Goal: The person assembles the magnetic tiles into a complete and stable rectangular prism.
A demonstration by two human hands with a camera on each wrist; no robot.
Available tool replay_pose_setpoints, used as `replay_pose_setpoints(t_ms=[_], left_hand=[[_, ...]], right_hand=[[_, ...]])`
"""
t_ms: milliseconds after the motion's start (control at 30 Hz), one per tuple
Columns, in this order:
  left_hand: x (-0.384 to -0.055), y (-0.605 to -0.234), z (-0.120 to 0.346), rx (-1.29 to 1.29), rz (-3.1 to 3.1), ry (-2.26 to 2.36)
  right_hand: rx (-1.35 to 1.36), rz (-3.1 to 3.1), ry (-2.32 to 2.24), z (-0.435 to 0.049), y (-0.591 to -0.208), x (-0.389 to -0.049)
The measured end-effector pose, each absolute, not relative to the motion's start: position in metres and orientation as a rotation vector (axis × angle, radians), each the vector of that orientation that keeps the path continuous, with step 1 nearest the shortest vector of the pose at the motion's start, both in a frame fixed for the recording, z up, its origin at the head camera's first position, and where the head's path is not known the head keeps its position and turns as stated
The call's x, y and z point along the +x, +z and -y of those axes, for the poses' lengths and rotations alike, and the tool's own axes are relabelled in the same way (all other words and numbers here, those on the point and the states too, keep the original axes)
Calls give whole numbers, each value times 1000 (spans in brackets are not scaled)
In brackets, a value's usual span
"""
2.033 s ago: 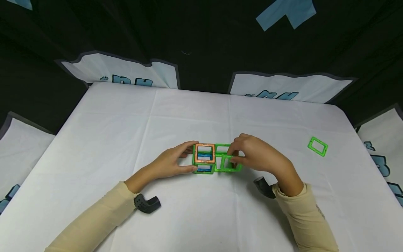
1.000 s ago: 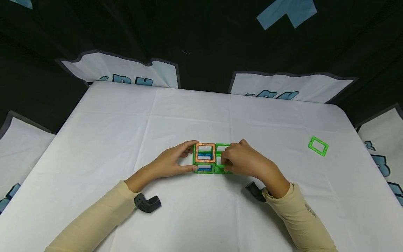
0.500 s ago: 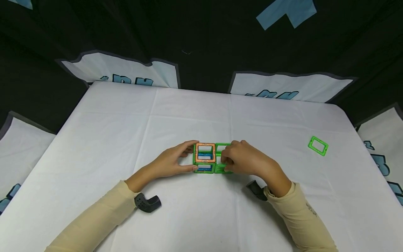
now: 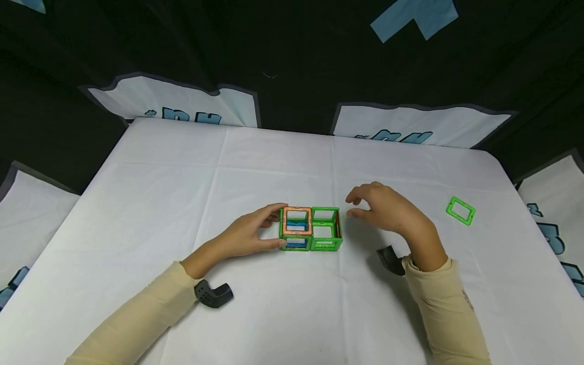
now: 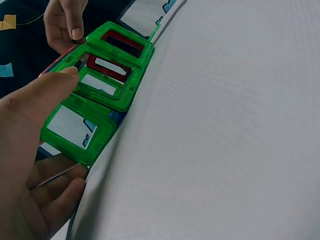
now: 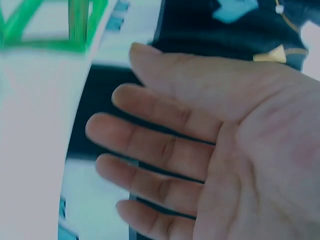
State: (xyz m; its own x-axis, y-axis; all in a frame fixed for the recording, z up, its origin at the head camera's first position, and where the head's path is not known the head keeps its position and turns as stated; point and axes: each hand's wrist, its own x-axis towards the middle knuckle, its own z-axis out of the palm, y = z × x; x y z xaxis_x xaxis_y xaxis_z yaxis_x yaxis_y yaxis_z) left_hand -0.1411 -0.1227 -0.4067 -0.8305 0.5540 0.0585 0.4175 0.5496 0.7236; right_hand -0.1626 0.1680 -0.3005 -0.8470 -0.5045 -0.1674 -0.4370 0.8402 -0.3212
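Note:
In the head view, two joined boxes of magnetic tiles stand near the table's middle. The left box has an orange top tile [image 4: 297, 233], with green and blue tiles below. The right box [image 4: 326, 239] is green, topless, with a reddish tile inside its right end. My left hand [image 4: 246, 233] grips the left box, thumb at its near side and fingers at its far side. The left wrist view shows that thumb across the green tiles [image 5: 102, 105]. My right hand [image 4: 388, 208] hovers right of the boxes, touching nothing. Its fingers are relaxed and apart in the right wrist view.
A loose green rectangular tile [image 4: 458, 218] lies flat at the right. Black curved pieces [image 4: 213, 295] stick out at both wrists. White cloth [image 4: 182, 172] covers the table, and a dark curtain [image 4: 292, 61] hangs behind it.
My right hand brought a tile leftward against the right box, then let go and drew back up and to the right. The right box now shows uncovered. My left hand kept its place.

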Motion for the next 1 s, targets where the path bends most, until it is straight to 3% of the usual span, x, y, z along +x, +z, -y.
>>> replay_pose_setpoints(t_ms=[500,1000], left_hand=[[-141,-406,122,803,-2608,1140],[-141,-406,123,808,-2597,1146]], right_hand=[[-102,-2742,-407,-264,-297,-194],[147,-2617,-414,-336,-328,-203]])
